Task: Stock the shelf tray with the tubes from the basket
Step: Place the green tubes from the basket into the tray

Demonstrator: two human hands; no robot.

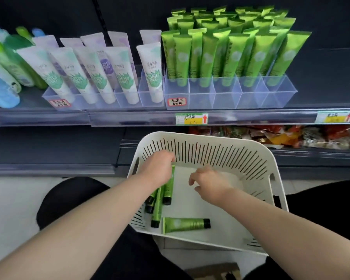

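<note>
Item: restocking, green tubes, in progress. Left hand (157,168): inside the white basket (230,156), fingers clenched over a bundle of green tubes (168,188), black caps pointing toward the person, the tubes fanning apart below the grip. Right hand (208,183): above the basket floor, fingers loosely curled and released, grasping nothing. Single tube (185,224): lying flat near the basket's front wall, untouched. Shelf tray (226,96): clear and divided, on the shelf above, back rows packed with standing tubes (236,55), front cells apparently free. Hazards, as judged: the fanned bundle is likely held unevenly, so a tube may slide out on the lift to the shelf. Pushing several in at once could knock the leaning rows over. The neighbouring tray of white tubes (117,73) invites a misplaced item.
</note>
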